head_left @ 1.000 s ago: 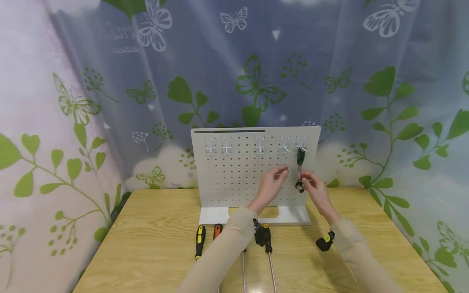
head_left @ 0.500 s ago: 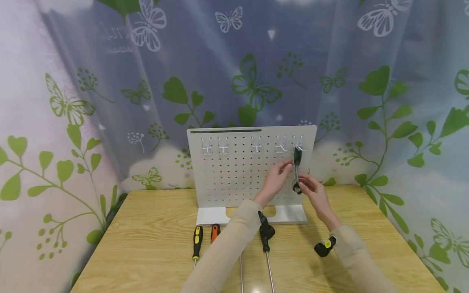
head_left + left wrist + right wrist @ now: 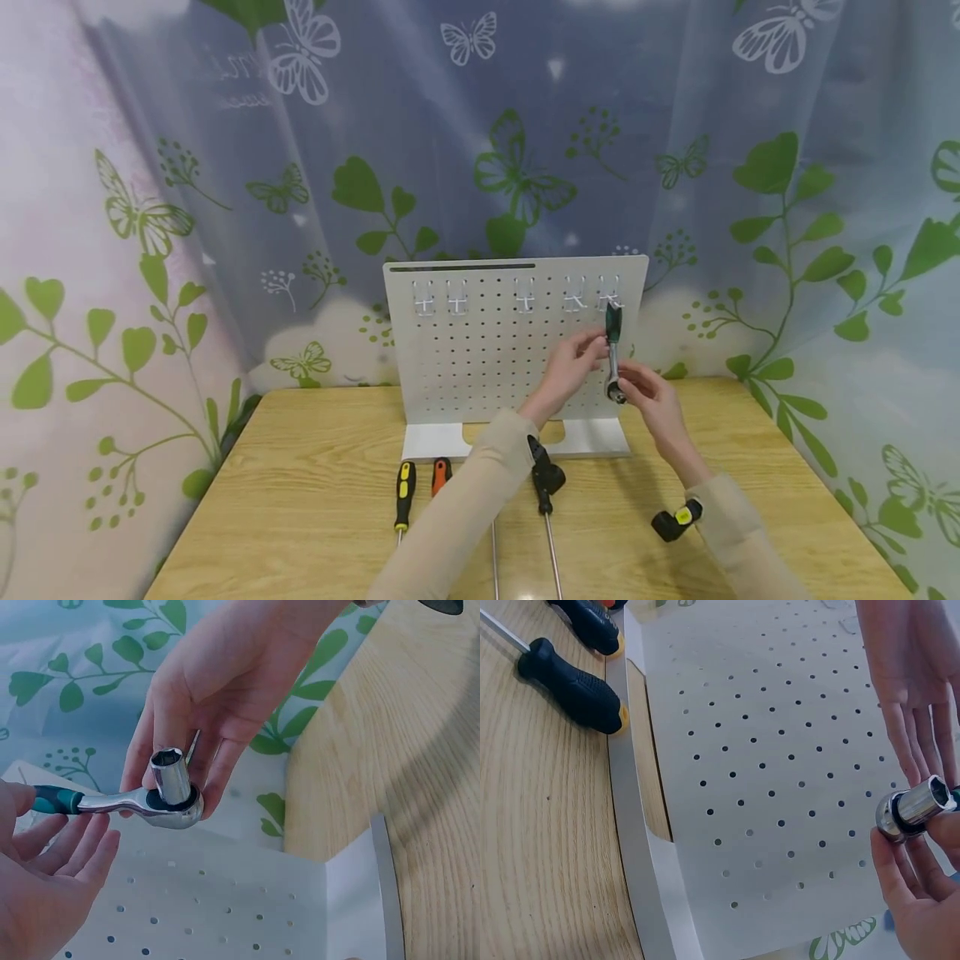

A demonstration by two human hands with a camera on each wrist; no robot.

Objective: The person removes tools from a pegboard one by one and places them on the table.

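A ratchet wrench (image 3: 613,354) with a green-and-black handle and a chrome socket hangs head-down before the pegboard (image 3: 480,358). Its handle top overlaps the rightmost hook (image 3: 609,298) in the head view. My left hand (image 3: 566,371) holds the handle, thumb on one side and fingers beneath, as the left wrist view shows. With thumb and fingers, my right hand (image 3: 656,404) pinches the ratchet head. The socket (image 3: 924,804) points away from the board, its hollow end showing in both wrist views.
Several clear hooks, such as the leftmost hook (image 3: 424,300), line the board's top. On the wooden table (image 3: 322,450) lie a yellow-black screwdriver (image 3: 405,492), an orange-handled screwdriver (image 3: 441,473) and a black-handled screwdriver (image 3: 577,690). My left sleeve (image 3: 465,500) hides part of them. A patterned curtain (image 3: 420,108) hangs behind.
The ratchet wrench has shifted slightly right, its head tipping a little out from the board. My left hand has moved right to the handle, and my right hand has shifted slightly right and down.
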